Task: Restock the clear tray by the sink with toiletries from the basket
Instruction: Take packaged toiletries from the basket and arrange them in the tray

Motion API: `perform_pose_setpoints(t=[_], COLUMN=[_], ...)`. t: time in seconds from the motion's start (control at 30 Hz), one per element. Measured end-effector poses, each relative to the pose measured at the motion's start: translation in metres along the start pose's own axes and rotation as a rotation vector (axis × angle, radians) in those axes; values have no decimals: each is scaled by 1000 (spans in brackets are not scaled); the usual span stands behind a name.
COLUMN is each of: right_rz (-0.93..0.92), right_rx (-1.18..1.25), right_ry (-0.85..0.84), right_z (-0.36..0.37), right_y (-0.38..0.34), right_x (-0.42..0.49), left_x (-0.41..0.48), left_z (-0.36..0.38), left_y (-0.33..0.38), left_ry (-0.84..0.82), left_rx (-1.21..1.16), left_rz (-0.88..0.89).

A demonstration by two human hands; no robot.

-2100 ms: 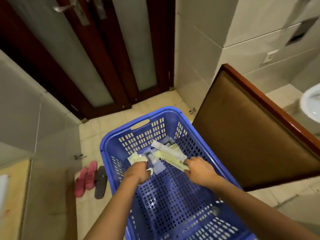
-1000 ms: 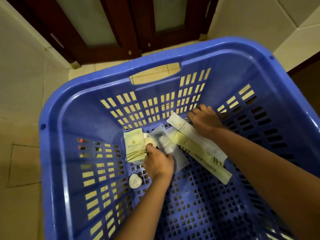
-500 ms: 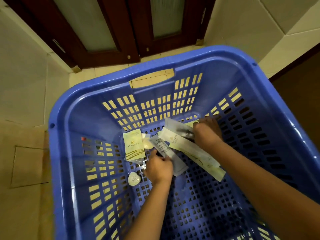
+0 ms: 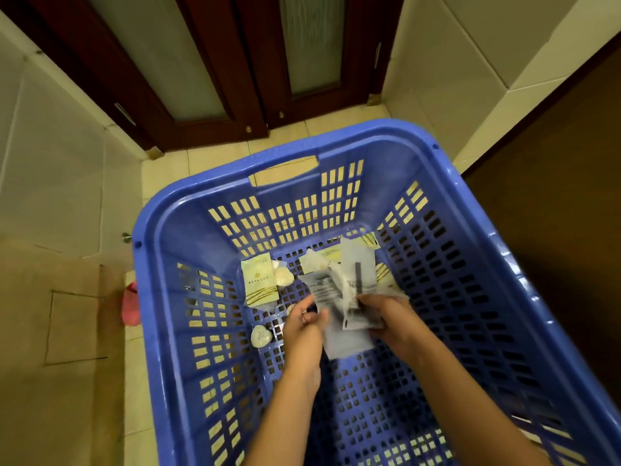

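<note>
two hands meet low in the blue basket [image 4: 154, 331]. right hand [image 4: 383, 314] is clamped on a bunch of frosted packets [image 4: 358, 274], which fan upward from the fist. left hand [image 4: 304, 322] pinches the bunch's left edge, motion-blurred. just left of the grip: cream sachet [image 4: 258, 280] flat on the basket floor, round soap [image 4: 284, 276] touching it. below-left of the grip: heart-shaped white piece [image 4: 261, 336]. further left, outside the wall: pink slipper [image 4: 131, 306].

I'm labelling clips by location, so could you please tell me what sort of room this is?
Probably a hotel or guest bathroom: tiled floor, dark wooden doors with frosted glass, and a blue basket of sealed toiletry packets, which the left hand and right hand grip.
</note>
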State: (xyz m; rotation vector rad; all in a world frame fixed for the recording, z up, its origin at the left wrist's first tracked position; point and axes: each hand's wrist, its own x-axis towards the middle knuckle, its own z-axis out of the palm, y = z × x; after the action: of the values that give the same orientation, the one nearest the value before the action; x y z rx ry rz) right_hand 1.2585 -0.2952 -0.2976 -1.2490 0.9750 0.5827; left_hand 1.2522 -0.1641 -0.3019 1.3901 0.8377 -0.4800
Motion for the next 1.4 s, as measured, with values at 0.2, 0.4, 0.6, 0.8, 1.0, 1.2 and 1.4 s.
perform_pose_setpoints(t=[0.2,0.4,0.6,0.8,1.0,1.2,1.4], right_rz=[-100,-343,-450,-504,-515,-564,-710], right_rx=[94,73,64,112,185,260,438], right_ry=[-92,-235,-288,-228,-117,24,213], right_z=[-9,-20,-25,-45,-71,-85,-67], right_y=[0,-25,-47,-63,-58,-35,18], right_x=[-60,-154,-237,-292,-335,-384,-452], left_x=[-59,-135,-212,-268,-300,-331,-374], left_z=[-8,-19,-19,-22,-22,-24,-47], left_y=[17,59,101,130,149,159,154], left_ry=[-125,-220,-293,-347,-412,-606,-939], left_rx=[-38,-54,-44,88,116,139,315], left_rz=[97,187,216,300,278,251,228])
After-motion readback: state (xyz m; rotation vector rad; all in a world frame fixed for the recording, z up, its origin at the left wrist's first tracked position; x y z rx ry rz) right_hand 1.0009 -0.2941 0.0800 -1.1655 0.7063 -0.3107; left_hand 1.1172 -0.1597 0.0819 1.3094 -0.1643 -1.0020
